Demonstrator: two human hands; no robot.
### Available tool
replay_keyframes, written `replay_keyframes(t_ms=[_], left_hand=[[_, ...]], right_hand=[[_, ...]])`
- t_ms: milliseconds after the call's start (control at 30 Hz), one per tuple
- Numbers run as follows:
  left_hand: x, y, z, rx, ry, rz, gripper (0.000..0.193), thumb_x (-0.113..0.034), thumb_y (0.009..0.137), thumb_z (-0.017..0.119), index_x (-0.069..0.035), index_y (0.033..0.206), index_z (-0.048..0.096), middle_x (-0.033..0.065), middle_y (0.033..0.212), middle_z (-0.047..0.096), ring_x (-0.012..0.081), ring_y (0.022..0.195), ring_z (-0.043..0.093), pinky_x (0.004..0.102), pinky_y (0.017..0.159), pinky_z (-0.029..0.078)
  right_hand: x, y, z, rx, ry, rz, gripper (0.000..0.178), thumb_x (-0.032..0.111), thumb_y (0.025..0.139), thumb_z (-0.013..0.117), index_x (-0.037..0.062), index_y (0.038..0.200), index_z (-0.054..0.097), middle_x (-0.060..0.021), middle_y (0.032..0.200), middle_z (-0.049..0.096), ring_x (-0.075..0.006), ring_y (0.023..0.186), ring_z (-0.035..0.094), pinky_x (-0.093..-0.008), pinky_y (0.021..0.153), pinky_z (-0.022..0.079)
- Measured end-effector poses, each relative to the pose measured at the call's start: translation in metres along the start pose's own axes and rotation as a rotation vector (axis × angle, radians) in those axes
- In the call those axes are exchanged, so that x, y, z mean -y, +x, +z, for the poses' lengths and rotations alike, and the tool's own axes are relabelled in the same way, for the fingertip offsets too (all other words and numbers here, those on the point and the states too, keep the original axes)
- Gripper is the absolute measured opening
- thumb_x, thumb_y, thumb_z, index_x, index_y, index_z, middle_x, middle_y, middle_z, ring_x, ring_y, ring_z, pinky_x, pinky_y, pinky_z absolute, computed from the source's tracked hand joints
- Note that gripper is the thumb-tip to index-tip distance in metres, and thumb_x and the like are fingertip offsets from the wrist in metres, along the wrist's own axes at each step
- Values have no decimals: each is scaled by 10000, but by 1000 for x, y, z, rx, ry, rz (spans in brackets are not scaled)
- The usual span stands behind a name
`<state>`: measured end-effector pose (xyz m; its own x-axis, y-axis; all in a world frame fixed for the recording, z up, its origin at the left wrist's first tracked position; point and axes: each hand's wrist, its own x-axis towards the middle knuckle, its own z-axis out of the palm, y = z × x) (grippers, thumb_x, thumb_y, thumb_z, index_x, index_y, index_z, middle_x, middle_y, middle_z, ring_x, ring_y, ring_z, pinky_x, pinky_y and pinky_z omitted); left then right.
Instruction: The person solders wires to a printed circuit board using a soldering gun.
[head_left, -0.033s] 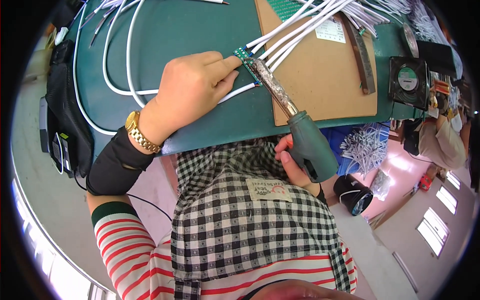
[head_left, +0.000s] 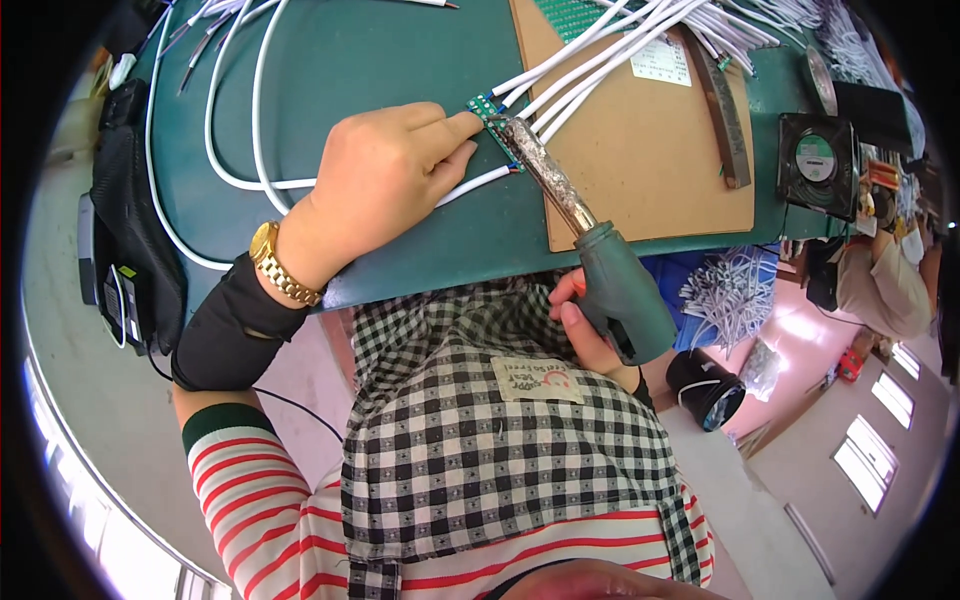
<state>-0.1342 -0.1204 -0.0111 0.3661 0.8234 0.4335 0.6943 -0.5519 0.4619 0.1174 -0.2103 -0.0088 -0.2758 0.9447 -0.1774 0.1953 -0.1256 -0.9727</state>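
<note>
My right hand [head_left: 592, 338] is closed around the dark green handle of a soldering iron [head_left: 625, 295], which partly hides the fingers. The iron's tip rests on a small green circuit board [head_left: 492, 118] near the board's upper left end. My left hand [head_left: 385, 185] is closed in a pinch, fingertips right at the board's left edge, on a white cable [head_left: 262, 150] that runs under the palm. The cable's end is hidden by the fingers. Another white cable [head_left: 475, 186] comes out below this hand and joins the board's lower end. Several white cables [head_left: 600, 65] leave the board toward the upper right.
Under the board's right side lies a brown sheet [head_left: 640, 170] on the green table [head_left: 420, 265]. A dark bar [head_left: 722, 120] rests on the sheet, with a small black fan [head_left: 818, 165] farther right. Below the table edge are a cable bundle [head_left: 735, 295] and a black bucket [head_left: 705, 388].
</note>
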Motion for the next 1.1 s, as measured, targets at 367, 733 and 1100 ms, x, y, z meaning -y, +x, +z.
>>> replay_keyframes(t_ms=[367,733,1100], left_hand=[[-1,1,-1,-3,-35,-24,167,-35,729,678,-60,894,662,48,581,481,176,477,472,295,441,379],[-1,0,-2,2,9,-22,126,-85,719,661,-92,845,663,45,626,546,233,550,557,335,466,434],[0,2,-3,-9,-40,-10,172,-36,723,679,-49,894,671,64,593,508,197,486,498,303,451,394]], right_hand=[[-2,-3,-5,53,-101,-28,149,-31,750,595,11,891,615,-75,799,630,-173,693,612,-276,600,494],[24,-11,-32,310,-23,-49,459,43,856,530,79,1267,330,-163,951,567,-180,805,558,-321,739,462],[4,-11,-1,-1,167,30,410,81,838,552,45,1221,408,-121,890,570,-148,727,545,-272,622,447]])
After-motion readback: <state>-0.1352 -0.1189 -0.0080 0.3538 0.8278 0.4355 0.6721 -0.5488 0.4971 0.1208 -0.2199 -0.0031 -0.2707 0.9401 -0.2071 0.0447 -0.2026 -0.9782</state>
